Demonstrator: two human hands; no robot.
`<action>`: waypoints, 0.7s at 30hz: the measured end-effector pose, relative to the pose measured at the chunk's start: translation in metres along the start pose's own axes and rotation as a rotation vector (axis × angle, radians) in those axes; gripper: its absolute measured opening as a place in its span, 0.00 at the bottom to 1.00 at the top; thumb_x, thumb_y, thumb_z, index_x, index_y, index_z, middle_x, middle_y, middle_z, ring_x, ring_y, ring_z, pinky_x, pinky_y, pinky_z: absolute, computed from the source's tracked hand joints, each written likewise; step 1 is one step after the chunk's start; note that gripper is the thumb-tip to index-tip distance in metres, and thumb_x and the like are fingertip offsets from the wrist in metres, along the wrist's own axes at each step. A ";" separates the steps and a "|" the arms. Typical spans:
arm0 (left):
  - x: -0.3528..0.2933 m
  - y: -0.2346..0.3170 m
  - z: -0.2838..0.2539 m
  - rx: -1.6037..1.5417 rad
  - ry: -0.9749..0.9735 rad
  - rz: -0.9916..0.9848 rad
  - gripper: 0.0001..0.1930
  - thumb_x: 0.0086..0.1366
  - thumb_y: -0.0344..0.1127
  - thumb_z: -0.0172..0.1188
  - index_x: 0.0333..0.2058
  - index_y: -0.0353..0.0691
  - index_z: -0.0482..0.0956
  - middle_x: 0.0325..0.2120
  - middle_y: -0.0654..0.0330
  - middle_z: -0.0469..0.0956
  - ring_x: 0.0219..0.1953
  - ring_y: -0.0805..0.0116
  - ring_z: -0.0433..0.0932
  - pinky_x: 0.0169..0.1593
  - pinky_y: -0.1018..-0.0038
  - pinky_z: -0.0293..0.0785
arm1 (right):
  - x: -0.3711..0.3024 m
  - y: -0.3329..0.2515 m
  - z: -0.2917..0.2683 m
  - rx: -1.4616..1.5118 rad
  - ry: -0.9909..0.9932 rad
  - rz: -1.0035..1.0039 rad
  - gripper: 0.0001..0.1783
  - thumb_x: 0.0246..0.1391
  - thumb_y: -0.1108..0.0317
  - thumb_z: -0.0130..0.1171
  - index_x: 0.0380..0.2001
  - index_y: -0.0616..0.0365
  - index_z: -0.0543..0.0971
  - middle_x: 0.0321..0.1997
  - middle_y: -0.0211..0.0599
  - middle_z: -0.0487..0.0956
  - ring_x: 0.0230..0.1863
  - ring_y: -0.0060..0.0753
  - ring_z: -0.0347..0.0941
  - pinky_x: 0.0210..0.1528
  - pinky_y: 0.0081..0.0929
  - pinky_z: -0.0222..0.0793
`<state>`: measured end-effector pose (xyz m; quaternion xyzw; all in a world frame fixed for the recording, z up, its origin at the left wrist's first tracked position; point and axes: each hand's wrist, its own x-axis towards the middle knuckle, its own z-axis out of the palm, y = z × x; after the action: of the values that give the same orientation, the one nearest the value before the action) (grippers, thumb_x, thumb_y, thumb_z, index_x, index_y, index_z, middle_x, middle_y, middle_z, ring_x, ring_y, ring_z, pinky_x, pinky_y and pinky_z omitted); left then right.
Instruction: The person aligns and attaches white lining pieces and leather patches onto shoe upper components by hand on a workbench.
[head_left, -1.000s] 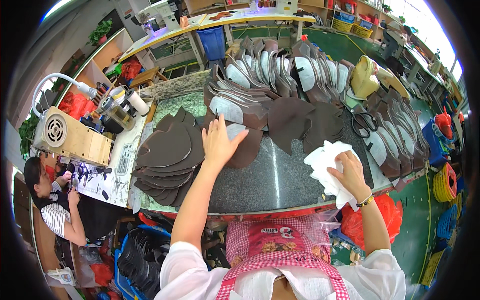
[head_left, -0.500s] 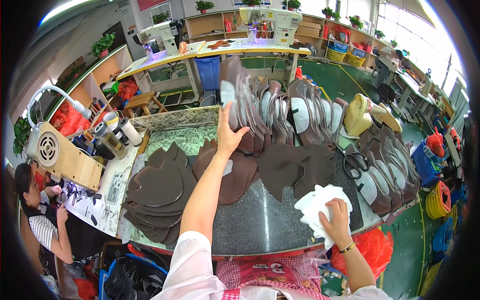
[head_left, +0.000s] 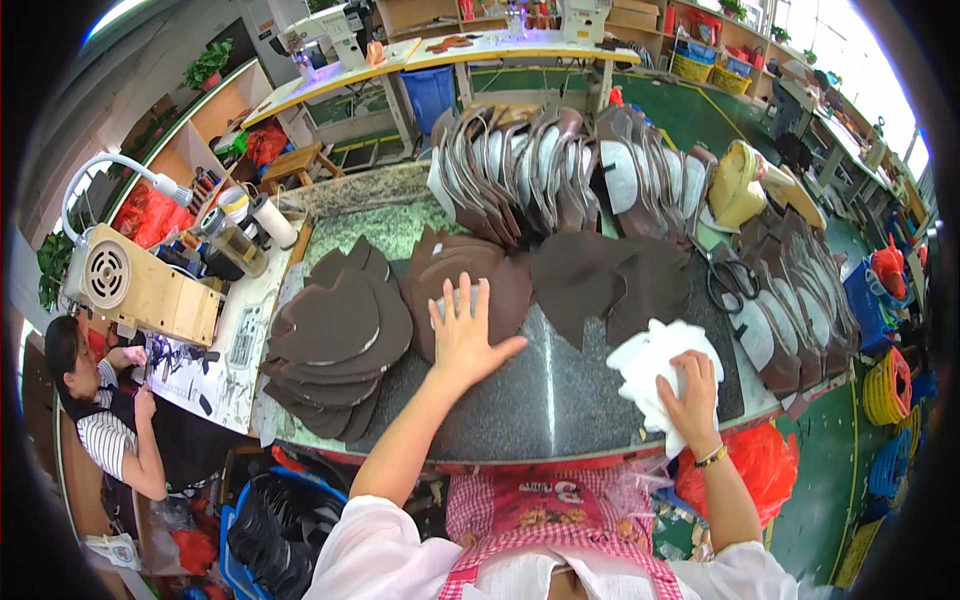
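Note:
My left hand [head_left: 463,338] is spread flat, palm down, over a stack of brown leather-like cut pieces [head_left: 425,275]. A pale patch shows between its fingers on the top piece. My right hand [head_left: 693,402] lies with bent fingers and thumb on a pile of white cut pieces [head_left: 645,375], its fingertips closed on the upper layers. Dark brown cut pieces [head_left: 580,280] lie flat between and beyond my hands. Left of my left hand is a taller stack of dark pieces [head_left: 330,320]. Beyond stands a row of brown pieces with pale patches [head_left: 515,170].
Black-handled scissors [head_left: 735,285] lie right of the dark pieces, near more patched brown pieces [head_left: 790,310]. A yellowish block-like form [head_left: 738,185] stands behind them. At left, a sewing machine [head_left: 140,285] and jars [head_left: 235,240] occupy a side table, where another person [head_left: 110,420] works.
My left hand has come down from the standing row, letting go of a patched brown piece there, and is now over the near brown stack. My right hand stays on the white pieces; the view has tilted down.

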<state>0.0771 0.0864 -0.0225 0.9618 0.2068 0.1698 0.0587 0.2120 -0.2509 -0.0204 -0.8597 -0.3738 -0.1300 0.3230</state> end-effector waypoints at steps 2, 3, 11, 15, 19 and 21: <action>-0.040 0.026 -0.008 -0.125 -0.128 0.109 0.49 0.53 0.65 0.62 0.64 0.37 0.60 0.67 0.40 0.51 0.68 0.35 0.47 0.66 0.39 0.45 | 0.001 0.005 0.000 0.000 -0.001 0.007 0.17 0.43 0.68 0.66 0.37 0.60 0.74 0.43 0.46 0.73 0.48 0.51 0.68 0.51 0.41 0.65; -0.063 0.043 -0.008 -0.160 -0.137 0.163 0.44 0.56 0.61 0.62 0.63 0.37 0.62 0.67 0.40 0.51 0.68 0.35 0.48 0.66 0.39 0.45 | 0.004 0.007 -0.003 0.040 -0.048 -0.003 0.18 0.43 0.67 0.66 0.38 0.60 0.75 0.43 0.45 0.73 0.48 0.50 0.69 0.51 0.39 0.66; -0.119 0.116 -0.027 -0.229 -0.053 0.158 0.30 0.61 0.43 0.62 0.59 0.35 0.68 0.62 0.45 0.63 0.65 0.41 0.59 0.64 0.48 0.55 | 0.012 0.009 -0.056 0.076 -0.389 0.071 0.21 0.44 0.64 0.66 0.42 0.61 0.79 0.43 0.44 0.77 0.46 0.47 0.74 0.48 0.37 0.71; -0.082 0.150 -0.010 -0.411 0.041 0.513 0.20 0.60 0.36 0.62 0.49 0.34 0.75 0.52 0.51 0.74 0.54 0.51 0.73 0.59 0.58 0.64 | -0.007 -0.008 -0.053 -0.122 -0.396 -0.118 0.17 0.44 0.64 0.67 0.38 0.60 0.80 0.37 0.43 0.78 0.41 0.47 0.75 0.45 0.37 0.72; -0.065 0.166 0.018 -0.373 -0.046 0.588 0.15 0.59 0.35 0.63 0.43 0.35 0.77 0.46 0.52 0.76 0.52 0.54 0.74 0.56 0.61 0.69 | -0.002 0.000 -0.045 -0.075 -0.318 -0.032 0.17 0.45 0.63 0.68 0.36 0.61 0.79 0.38 0.44 0.77 0.41 0.47 0.75 0.46 0.38 0.71; -0.067 0.168 0.026 -0.356 -0.012 0.603 0.14 0.59 0.35 0.63 0.42 0.35 0.77 0.46 0.52 0.77 0.51 0.55 0.75 0.54 0.63 0.70 | 0.004 0.004 -0.037 -0.019 -0.205 0.065 0.17 0.45 0.60 0.68 0.34 0.62 0.79 0.39 0.45 0.76 0.45 0.49 0.74 0.47 0.41 0.69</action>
<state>0.0921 -0.0958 -0.0363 0.9553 -0.1199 0.2070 0.1739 0.2185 -0.2742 0.0075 -0.8831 -0.3756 -0.0344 0.2792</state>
